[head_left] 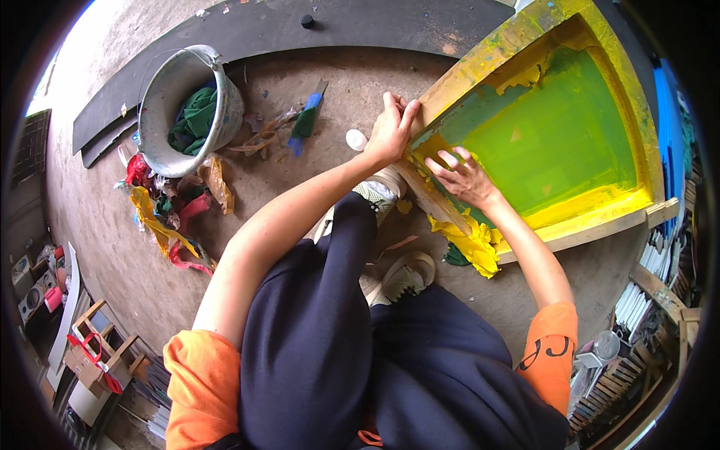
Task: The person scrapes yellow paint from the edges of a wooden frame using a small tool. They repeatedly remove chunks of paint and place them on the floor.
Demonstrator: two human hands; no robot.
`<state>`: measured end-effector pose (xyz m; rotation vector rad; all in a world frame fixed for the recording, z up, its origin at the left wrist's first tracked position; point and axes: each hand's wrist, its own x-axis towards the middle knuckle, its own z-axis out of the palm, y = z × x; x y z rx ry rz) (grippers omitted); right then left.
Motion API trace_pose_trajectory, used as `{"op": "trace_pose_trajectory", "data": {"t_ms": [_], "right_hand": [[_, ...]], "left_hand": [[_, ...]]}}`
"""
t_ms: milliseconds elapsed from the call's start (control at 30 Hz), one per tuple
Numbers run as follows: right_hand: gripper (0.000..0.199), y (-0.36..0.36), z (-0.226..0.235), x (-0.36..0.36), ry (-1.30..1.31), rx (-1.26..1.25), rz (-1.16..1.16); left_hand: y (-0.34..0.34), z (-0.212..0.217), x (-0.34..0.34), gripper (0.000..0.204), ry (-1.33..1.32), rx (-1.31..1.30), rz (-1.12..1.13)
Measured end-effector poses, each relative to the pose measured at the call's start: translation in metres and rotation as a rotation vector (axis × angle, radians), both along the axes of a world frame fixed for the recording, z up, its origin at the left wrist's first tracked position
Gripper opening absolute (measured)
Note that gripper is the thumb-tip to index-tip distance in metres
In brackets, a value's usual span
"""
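A wooden screen printing frame (517, 34) stands tilted on the ground at the right, its green mesh (551, 142) smeared with yellow ink. My left hand (391, 129) grips the frame's near left corner, fingers bent around the wood. Over the lower left part of the mesh is my right hand (466, 180), its fingers bent and spread apart beside the inner edge; nothing shows between them. A crumpled strip of yellow-coated tape or film (474, 246) hangs from the frame's lower edge below that hand.
A grey bucket (231, 112) holding green cloth (196, 120) stands at the left. Beside it lie crumpled coloured strips (150, 217), a blue-and-green-smeared scraper (306, 124) and a white round lid (356, 139). My shoes (405, 277) are close under the frame. Wooden slats (611, 390) crowd the right edge.
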<state>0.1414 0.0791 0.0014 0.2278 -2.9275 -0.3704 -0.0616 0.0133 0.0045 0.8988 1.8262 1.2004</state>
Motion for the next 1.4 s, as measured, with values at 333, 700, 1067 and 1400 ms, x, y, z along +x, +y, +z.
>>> {"op": "trace_pose_trajectory", "data": {"t_ms": [333, 700, 1067, 1400], "right_hand": [[0.014, -0.002, 0.009, -0.001, -0.066, -0.100, -0.124], [0.022, -0.003, -0.012, -0.001, -0.025, 0.066, -0.048], [0.012, -0.016, -0.023, -0.006, 0.190, -0.118, -0.293], [0.009, -0.027, -0.031, -0.016, 0.261, -0.215, -0.487]], "left_hand": [[-0.001, 0.003, -0.001, 0.041, -0.011, -0.016, -0.011], [0.001, -0.003, -0.003, 0.042, -0.004, -0.009, -0.048], [0.002, -0.007, -0.004, 0.042, 0.025, -0.031, -0.061], [0.002, -0.011, -0.003, 0.042, 0.057, -0.006, -0.039]]}}
